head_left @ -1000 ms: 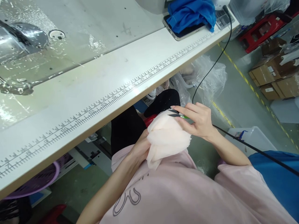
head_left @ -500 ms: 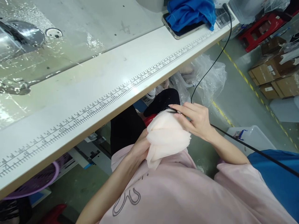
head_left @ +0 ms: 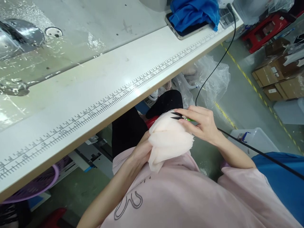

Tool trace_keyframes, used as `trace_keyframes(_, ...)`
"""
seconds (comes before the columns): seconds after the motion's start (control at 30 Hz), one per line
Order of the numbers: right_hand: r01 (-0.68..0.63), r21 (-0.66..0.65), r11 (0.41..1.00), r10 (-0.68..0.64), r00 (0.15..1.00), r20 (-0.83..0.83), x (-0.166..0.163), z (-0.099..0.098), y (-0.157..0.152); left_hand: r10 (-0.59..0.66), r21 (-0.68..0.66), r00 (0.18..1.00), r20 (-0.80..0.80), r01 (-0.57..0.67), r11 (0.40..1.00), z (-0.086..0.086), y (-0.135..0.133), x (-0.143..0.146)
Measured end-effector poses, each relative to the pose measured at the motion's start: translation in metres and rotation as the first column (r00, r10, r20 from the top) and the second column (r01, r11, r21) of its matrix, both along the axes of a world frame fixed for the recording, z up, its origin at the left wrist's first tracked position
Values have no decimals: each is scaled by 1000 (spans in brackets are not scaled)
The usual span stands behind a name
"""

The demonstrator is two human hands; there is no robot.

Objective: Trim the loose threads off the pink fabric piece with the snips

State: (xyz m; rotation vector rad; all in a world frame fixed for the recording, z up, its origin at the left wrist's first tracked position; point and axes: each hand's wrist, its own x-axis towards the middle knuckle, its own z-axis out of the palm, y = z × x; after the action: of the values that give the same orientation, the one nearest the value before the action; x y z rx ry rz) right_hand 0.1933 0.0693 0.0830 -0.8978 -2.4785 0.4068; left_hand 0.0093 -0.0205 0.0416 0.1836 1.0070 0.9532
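Head view looks down on a long white desk (head_left: 99, 79) with a ruler scale (head_left: 133, 87) printed along its near edge. At the far right end of the desk lies a phone (head_left: 182, 34), and a blue cloth (head_left: 194, 12) is heaped on top of it.

On the floor at the right stand brown cardboard boxes (head_left: 277, 79), all closed. Nearer to the person there is a pale plastic box (head_left: 258, 141). Something small with a blue cord lies at its rim, but I cannot tell what it is. Under the left end of the desk a purple basket (head_left: 35, 186) shows only in part, and its inside is hidden.

The pink cloth (head_left: 167, 139) is held in the air below the desk edge, just in front of the person's chest. It is thin and very pale, gathered into a soft round bundle, and its right edge is frayed.

The left hand (head_left: 141, 150) comes from below and left, and its fingers are clenched into the left side of the bundle. The right hand (head_left: 201, 123) reaches in from the right with a bent wrist, and its fingers grasp small scissors (head_left: 177, 115) with a green handle. The black blades point left with their tips a little apart, at the upper edge of the pink cloth.
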Motion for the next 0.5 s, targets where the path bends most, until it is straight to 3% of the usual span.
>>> trace_keyframes(0.2,5,126,992,-12,999,53,-1,0,-2,-18,7,1000,-12,18,1000,-3,0,-1)
trace_keyframes(0.5,8,176,984,-24,996,90,2,6,-1,-7,10,999,-35,7,1000,3,3,1)
